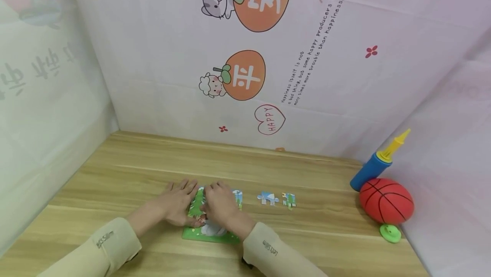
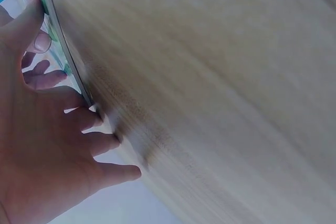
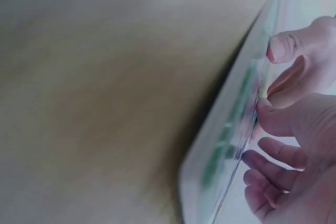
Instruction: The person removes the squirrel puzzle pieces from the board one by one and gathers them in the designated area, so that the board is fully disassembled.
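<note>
A jigsaw puzzle (image 1: 211,238) in a flat board lies on the wooden table, showing green trees, grass and a grey figure. My left hand (image 1: 179,203) lies over its left edge, fingers spread onto the table and thumb on the picture. In the left wrist view, that hand (image 2: 58,135) has its fingertips down along the board's edge. My right hand (image 1: 221,204) covers the middle of the puzzle. In the right wrist view, its thumb and loosely bent fingertips press the puzzle's surface, apart from each other (image 3: 304,166); no piece shows between them.
Two loose puzzle pieces, one blue and white (image 1: 267,198) and one green and blue (image 1: 289,200), lie right of the board. Farther right are a red ball (image 1: 386,201), a blue and yellow hand pump (image 1: 371,171) and a green disc (image 1: 390,233). Printed cloth walls (image 1: 172,76) enclose the table.
</note>
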The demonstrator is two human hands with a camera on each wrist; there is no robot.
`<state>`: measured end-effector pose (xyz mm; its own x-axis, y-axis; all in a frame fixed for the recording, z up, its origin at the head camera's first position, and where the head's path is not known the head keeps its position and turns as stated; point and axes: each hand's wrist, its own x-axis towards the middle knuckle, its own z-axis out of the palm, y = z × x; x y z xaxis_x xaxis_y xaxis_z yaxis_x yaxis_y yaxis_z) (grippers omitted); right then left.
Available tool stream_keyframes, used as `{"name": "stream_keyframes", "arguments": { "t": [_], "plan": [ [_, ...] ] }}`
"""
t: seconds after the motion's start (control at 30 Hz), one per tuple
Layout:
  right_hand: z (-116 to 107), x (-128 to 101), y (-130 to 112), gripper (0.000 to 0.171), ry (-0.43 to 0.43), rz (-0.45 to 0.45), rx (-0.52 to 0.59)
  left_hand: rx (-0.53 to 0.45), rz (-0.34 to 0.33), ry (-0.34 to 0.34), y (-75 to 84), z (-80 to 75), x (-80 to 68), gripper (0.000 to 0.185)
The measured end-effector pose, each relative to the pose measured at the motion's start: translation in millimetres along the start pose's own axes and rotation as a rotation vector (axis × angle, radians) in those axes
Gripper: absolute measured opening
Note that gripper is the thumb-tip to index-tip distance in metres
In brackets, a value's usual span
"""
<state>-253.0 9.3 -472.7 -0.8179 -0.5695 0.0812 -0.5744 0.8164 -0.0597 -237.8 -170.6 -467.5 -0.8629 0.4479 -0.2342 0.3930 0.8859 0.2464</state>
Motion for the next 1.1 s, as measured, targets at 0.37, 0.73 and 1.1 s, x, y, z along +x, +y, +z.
{"name": "stream_keyframes", "arguments": {
  "t": [0.37, 0.73, 1.1],
  "plan": [
    [-3, 6, -6, 0.046, -0.069, 0.090, 0.158, -0.020, -0.002, 0.010, -5.8, 4.8, 2.6, 0.125],
    [-2, 3, -12, 0.048, -0.045, 0.113, -0.003, -0.002, -0.022, 0.011, -0.1, 1.2, 0.8, 0.120],
    [0, 5, -6, 0.051, -0.060, 0.088, 0.055, 0.010, -0.023, 0.003, 3.2, -1.1, -2.4, 0.119]
  ]
}}
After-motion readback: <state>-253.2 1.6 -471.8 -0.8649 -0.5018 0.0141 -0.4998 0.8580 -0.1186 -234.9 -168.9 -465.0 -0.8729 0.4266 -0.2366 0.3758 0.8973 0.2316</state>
